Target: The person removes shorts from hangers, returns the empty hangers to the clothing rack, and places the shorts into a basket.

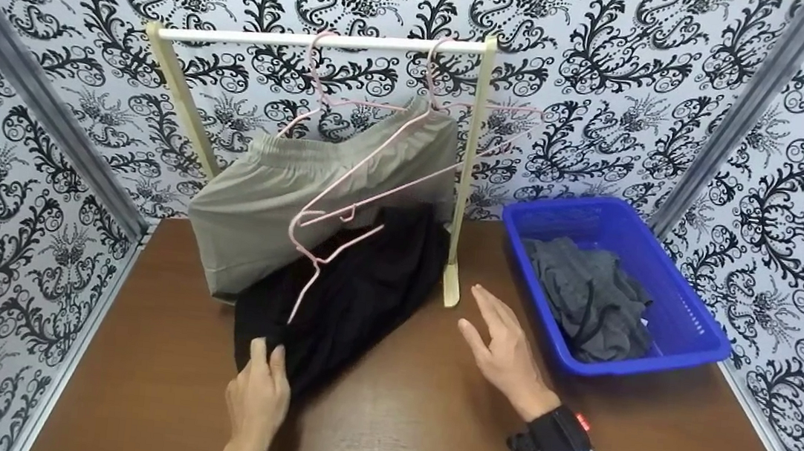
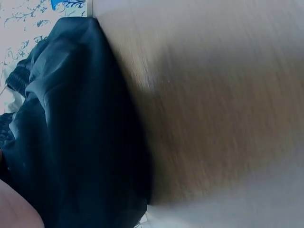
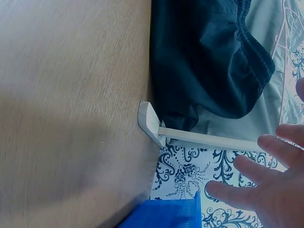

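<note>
My left hand (image 1: 258, 397) pinches the near left part of black shorts (image 1: 356, 303) between thumb and fingers. Their gathered elastic waistband (image 3: 254, 52) shows in the right wrist view. A pink hanger (image 1: 320, 260) reaches into the black shorts, part of it hidden by the cloth. Behind them, beige shorts (image 1: 263, 196) hang from the rack on a pink hanger (image 1: 314, 70). A further pink hanger (image 1: 432, 83) hooks on the rod near the right post and slants forward over both garments. With fingers spread and nothing held, my right hand (image 1: 508, 352) hovers right of the rack's foot.
The rack has a white rod (image 1: 242, 37) and pale wooden posts (image 1: 470, 158). A blue basket (image 1: 656, 364) with crumpled grey cloth (image 1: 592, 298) stands at the right on the brown table (image 1: 379, 440). Patterned walls (image 1: 787, 184) close in the back and sides.
</note>
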